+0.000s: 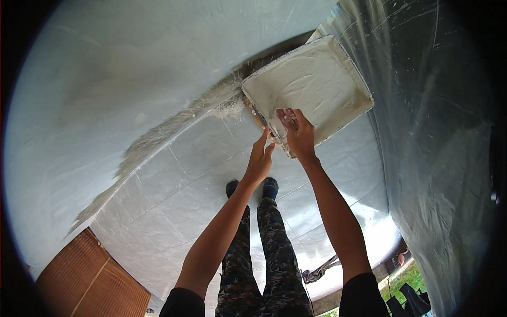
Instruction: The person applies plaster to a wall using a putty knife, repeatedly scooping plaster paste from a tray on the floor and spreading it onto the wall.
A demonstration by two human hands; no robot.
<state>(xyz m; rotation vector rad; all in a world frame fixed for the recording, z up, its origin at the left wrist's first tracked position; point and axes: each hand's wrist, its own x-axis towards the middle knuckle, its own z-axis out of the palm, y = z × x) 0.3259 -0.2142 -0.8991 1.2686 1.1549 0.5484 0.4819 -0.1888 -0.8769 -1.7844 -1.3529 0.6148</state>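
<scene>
Ahead of the feet (pixel 270 187), a rectangular tray (pixel 343 119) holds smooth, off-white paste (pixel 317 76) with shallow ridges. At its near edge, the right hand (pixel 302 135) curls smeared fingers around a paste-coated tool (pixel 279 126); the left hand (pixel 259 161) spreads thumb from forefinger beside it, contact unclear.

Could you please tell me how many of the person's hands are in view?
2: the left hand is beside the shallow tray's near-left edge, and the right hand is over its near corner. Neither is hidden.
</scene>
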